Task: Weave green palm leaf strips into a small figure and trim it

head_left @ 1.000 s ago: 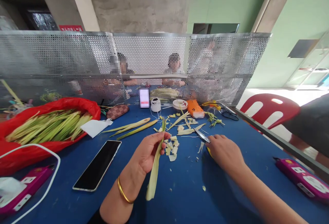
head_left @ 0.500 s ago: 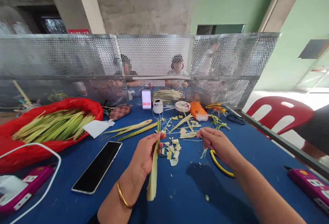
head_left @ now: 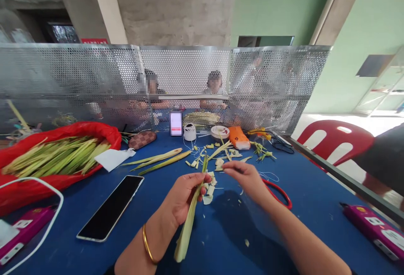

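My left hand (head_left: 182, 196) is closed round a long pale-green leaf strip (head_left: 187, 229); the strip runs from the table near my wrist up past my fingertips. My right hand (head_left: 248, 179) hovers just right of the strip's upper end with its fingers pressed together in a pinch. What they hold is too small to make out. Red-handled scissors (head_left: 282, 193) lie on the blue table (head_left: 315, 190) behind my right wrist. Cut leaf scraps (head_left: 208, 191) are scattered between my hands.
At the left are a red bag of leaf strips (head_left: 59, 155), a black phone (head_left: 110, 207) and a pink power strip (head_left: 22, 228); another power strip (head_left: 372, 228) lies right. Along a perforated metal screen (head_left: 189, 73) stand an upright phone (head_left: 176, 123), a thread spool (head_left: 190, 132) and an orange tool (head_left: 239, 138). People sit behind it. A red chair (head_left: 337, 140) is right.
My right hand has let go of the scissors, which now lie on the table, and has moved left toward the top of the leaf strip. My left hand keeps hold of the strip.
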{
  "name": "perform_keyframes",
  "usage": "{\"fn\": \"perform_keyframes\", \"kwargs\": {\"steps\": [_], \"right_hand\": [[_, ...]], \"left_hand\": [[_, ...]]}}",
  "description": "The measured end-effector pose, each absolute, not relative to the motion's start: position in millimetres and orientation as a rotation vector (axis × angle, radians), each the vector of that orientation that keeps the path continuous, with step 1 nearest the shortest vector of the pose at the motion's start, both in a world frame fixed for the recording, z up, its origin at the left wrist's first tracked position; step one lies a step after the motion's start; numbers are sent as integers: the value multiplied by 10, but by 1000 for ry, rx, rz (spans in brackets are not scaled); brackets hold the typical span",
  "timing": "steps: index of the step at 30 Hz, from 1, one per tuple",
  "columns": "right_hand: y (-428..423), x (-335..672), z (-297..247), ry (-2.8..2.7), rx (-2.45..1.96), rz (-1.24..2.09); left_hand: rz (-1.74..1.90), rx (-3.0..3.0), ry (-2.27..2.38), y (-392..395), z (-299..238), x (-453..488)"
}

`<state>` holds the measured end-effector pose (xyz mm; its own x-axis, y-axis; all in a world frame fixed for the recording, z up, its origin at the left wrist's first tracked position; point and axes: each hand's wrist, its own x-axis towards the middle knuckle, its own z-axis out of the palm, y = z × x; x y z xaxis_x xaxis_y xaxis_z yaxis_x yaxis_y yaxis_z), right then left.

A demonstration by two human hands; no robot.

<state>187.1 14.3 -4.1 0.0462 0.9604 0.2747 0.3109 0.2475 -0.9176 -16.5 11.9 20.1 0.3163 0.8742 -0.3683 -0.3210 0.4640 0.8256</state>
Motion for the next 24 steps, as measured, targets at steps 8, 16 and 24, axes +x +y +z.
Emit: {"fn": "perform_keyframes", "kwargs": {"steps": [8, 16, 24], "right_hand": [[-5, 1582, -128, -1704, -1200, 628], [22, 1587, -166, -1680, -1258, 531], [-25, 1547, -98, -1760, -1101, 556]], "left_hand": [[857, 729, 936, 103, 163, -119], [864, 727, 942, 114, 126, -118], [886, 719, 946, 114, 140, -123]]}}
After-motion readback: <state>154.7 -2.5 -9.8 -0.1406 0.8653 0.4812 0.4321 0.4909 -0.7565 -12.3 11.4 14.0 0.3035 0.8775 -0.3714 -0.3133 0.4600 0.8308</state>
